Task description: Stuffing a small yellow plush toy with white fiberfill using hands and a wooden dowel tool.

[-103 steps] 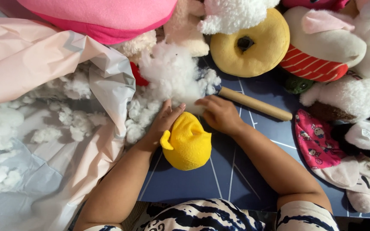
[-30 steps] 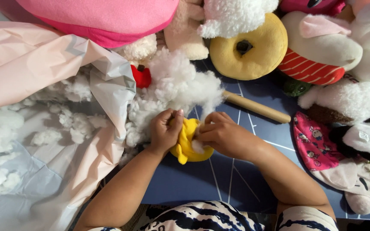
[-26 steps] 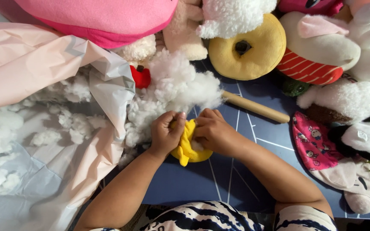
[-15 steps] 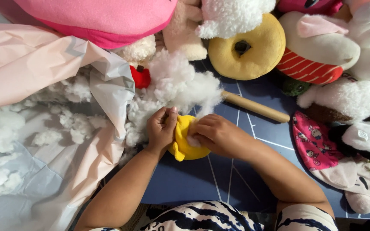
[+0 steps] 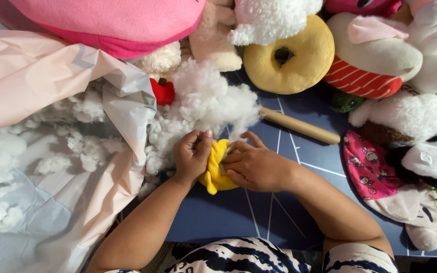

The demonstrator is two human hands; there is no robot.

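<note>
Both hands close on a small yellow plush skin (image 5: pixel 217 174) on the dark blue mat (image 5: pixel 259 217), just below the heap of white stuffing (image 5: pixel 203 101). The left hand (image 5: pixel 190 159) wraps its left side; the right hand (image 5: pixel 254 166) pinches its opening. A wooden dowel (image 5: pixel 299 125) lies right of the stuffing.

Pink plastic bag (image 5: pixel 41 86) at left, open, loose white stuffing (image 5: pixel 6 167) inside. Wooden dowel (image 5: pixel 299 125) lies on dark blue mat (image 5: pixel 259 222). Yellow ring-shaped plush (image 5: pixel 289 55) above dowel. Red-striped plush (image 5: pixel 375 60) beside it. Pink patterned fabric piece (image 5: pixel 367 169) at right. Large pink plush (image 5: pixel 122 20) at top. Small red plush (image 5: pixel 163 92) near bag edge.
</note>
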